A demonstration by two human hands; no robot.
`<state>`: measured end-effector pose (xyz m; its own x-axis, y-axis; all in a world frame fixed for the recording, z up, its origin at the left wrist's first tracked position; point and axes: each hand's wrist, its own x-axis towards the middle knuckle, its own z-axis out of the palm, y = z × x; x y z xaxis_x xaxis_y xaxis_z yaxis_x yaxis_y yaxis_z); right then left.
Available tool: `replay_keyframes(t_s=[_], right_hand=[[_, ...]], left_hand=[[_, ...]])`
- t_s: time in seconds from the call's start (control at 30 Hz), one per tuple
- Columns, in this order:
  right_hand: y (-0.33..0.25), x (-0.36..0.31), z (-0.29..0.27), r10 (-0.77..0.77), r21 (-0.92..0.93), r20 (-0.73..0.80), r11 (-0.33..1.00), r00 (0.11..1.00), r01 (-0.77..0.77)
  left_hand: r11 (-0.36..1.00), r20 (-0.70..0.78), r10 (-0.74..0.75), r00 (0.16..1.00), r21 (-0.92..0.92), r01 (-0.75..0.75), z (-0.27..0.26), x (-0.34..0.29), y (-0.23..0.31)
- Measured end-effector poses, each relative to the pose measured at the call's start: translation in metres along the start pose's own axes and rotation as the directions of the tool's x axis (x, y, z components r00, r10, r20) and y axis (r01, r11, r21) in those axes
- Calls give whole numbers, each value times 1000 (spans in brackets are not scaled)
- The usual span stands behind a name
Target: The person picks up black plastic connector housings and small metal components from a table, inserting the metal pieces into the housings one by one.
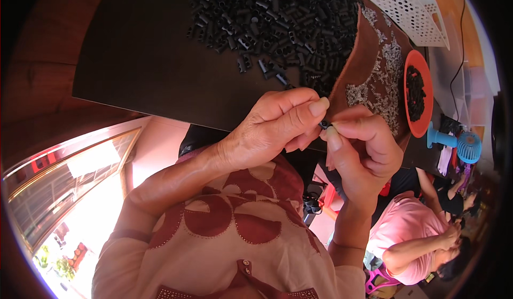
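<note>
My left hand point(286, 118) is closed round a small black plastic part point(324, 124), with the thumb on top and one end of the part showing. Against that end, the thumb and forefinger of my right hand point(363, 149) are pinched together; what sits between these fingertips is too small to make out. Just beyond my hands lies a big heap of black tube-shaped plastic parts point(278, 23) on a dark table point(155, 47). Many tiny silvery metal pieces point(382, 87) are scattered on a brown cloth point(350, 66) to the right.
An orange bowl point(428, 104) of dark pieces stands at the right table edge, with a white perforated basket point(401, 10) behind it. A small blue fan point(468, 147) is beside the bowl. Another person in a pink shirt point(409, 235) sits at the lower right.
</note>
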<state>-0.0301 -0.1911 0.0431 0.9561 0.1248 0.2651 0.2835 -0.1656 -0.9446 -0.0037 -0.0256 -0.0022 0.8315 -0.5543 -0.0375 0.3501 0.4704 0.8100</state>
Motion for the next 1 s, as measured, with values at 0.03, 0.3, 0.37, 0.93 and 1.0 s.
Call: replay_keyframes(t_s=[0.03, 0.3, 0.37, 0.93, 1.0], right_hand=[[0, 0, 0, -4, -2, 7, 1000, 1000, 4], [10, -8, 7, -121, -50, -3, 991, 993, 120], [10, -9, 6, -137, -64, 10, 988, 990, 138], [19, -17, 2, -378, -343, 19, 867, 926, 361], [19, -17, 2, -364, -344, 17, 872, 931, 348]], left_hand=[[1000, -2, 0, 1000, -1, 0, 0, 0, -1], [1000, -22, 16, 1000, -12, -16, 1, 0, 0], [1000, -17, 15, 1000, -16, -16, 1, 0, 0], [991, 27, 49, 998, 122, -52, 4, -5, -1], [992, 32, 56, 998, 112, -59, 3, -4, -2]])
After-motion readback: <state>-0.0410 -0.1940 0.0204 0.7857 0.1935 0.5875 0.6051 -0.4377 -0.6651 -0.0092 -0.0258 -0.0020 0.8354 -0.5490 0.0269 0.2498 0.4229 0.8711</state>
